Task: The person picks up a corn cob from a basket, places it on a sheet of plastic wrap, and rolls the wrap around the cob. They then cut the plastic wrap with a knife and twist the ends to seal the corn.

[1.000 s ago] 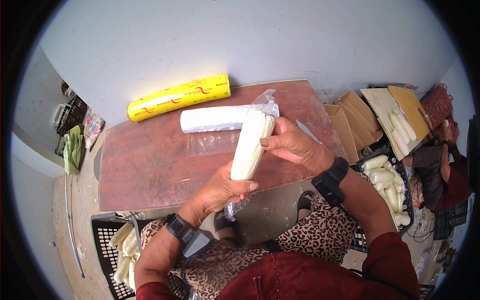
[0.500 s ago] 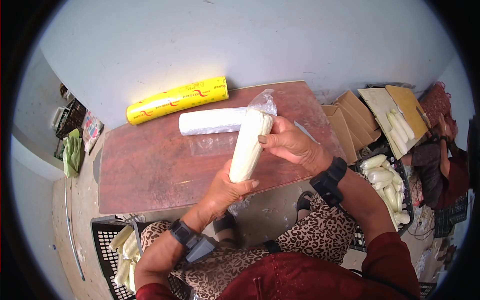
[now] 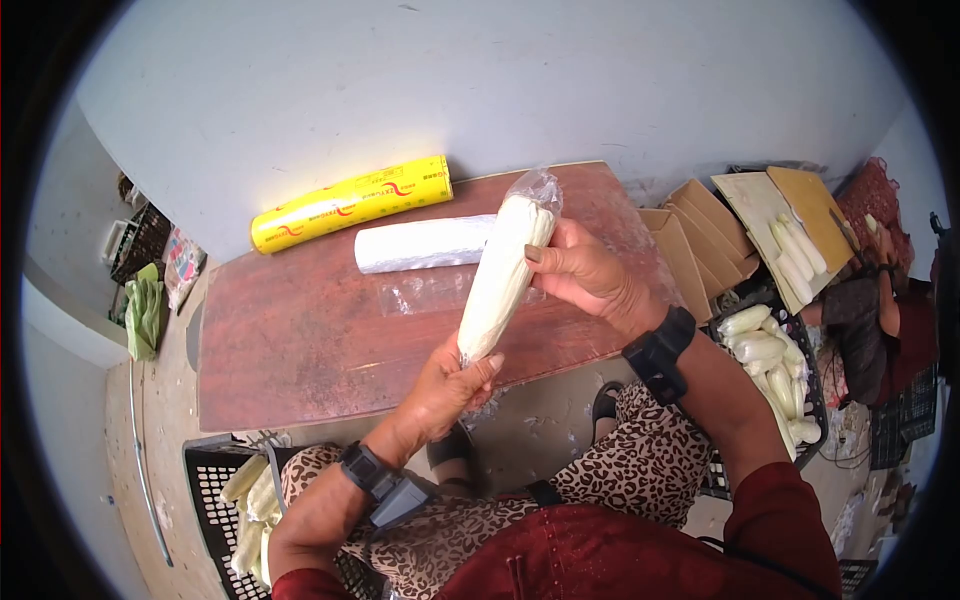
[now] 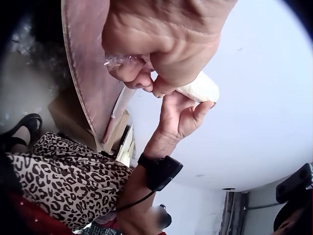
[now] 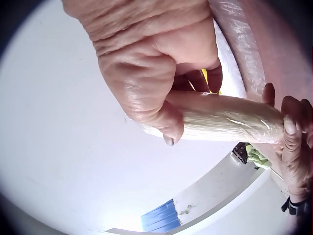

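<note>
A long pale vegetable point(image 3: 505, 270) with lengthwise streaks is held tilted above the table point(image 3: 290, 350), clear film point(image 5: 254, 125) shining over its surface. My left hand point(image 3: 438, 388) pinches its lower end, where a bit of crinkled film point(image 4: 120, 59) pokes out by the fingers. Near the upper end, my right hand point(image 3: 592, 280) grips it, thumb along one side and fingers behind. Loose clear film point(image 3: 540, 186) stands up past the top. Behind the vegetable lies a white film roll point(image 3: 425, 244), with a loose sheet spread in front of it.
A yellow printed roll point(image 3: 350, 203) lies along the wall side of the table. Black crates with pale vegetables stand at lower left point(image 3: 205, 480) and right point(image 3: 815, 400). Cardboard boxes point(image 3: 715, 235) sit beyond the table's right edge; another person point(image 3: 870, 345) is farther right.
The vegetable has shifted slightly, with loose film now standing past its top. The right hand has moved a little to the right; film hanging below the left hand a second ago no longer shows there.
</note>
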Tool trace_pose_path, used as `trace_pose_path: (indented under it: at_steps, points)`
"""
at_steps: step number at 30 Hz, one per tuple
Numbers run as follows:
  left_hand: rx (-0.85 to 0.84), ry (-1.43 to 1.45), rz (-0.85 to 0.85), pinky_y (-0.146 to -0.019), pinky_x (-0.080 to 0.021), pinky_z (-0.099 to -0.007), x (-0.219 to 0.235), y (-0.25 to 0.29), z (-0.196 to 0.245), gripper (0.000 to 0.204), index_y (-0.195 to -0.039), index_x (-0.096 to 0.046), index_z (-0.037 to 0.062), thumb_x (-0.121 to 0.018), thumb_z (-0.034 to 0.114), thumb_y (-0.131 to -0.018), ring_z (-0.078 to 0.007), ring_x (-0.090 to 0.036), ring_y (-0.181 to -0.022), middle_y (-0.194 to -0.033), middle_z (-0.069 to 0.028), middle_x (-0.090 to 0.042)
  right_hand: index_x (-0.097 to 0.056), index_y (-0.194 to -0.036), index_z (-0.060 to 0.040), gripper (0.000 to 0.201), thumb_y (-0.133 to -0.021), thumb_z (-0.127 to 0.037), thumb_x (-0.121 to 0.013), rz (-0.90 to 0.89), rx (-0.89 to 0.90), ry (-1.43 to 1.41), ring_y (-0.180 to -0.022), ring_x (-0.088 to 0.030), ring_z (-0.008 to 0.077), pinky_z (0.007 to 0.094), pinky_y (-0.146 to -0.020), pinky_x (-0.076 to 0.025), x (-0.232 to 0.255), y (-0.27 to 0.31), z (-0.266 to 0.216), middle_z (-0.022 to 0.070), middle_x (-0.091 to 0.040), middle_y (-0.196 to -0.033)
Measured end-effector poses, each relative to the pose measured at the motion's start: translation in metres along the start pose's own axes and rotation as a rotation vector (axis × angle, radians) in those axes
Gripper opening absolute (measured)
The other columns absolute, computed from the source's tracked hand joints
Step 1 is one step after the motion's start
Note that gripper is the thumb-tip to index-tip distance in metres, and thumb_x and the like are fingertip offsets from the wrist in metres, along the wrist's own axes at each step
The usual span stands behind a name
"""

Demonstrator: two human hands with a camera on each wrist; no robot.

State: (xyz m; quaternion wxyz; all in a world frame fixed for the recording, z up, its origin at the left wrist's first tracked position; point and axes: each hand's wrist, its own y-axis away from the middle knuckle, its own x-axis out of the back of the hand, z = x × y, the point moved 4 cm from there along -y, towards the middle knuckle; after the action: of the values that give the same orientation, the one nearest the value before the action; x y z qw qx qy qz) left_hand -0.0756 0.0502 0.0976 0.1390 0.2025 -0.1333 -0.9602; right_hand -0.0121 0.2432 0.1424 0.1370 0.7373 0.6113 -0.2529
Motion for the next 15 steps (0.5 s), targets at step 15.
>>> trace_pose_path:
  at_steps: [15]
  points:
    - [-0.19, -0.935, 0.107, -0.059, -0.045, -0.0355, 0.011, -0.01, -0.029, 0.028, -0.123, -0.053, 0.0007, -0.051, 0.018, -0.102, -0.0222, -0.053, -0.062, -0.072, -0.0092, -0.056, -0.049, -0.129, -0.0012, 0.045, -0.09, -0.009, -0.07, -0.001, 0.027, 0.044, -0.109, -0.058, 0.0173, 0.0353, -0.094, -0.048, -0.002, 0.009, -0.008, 0.0063, -0.06, -0.117]
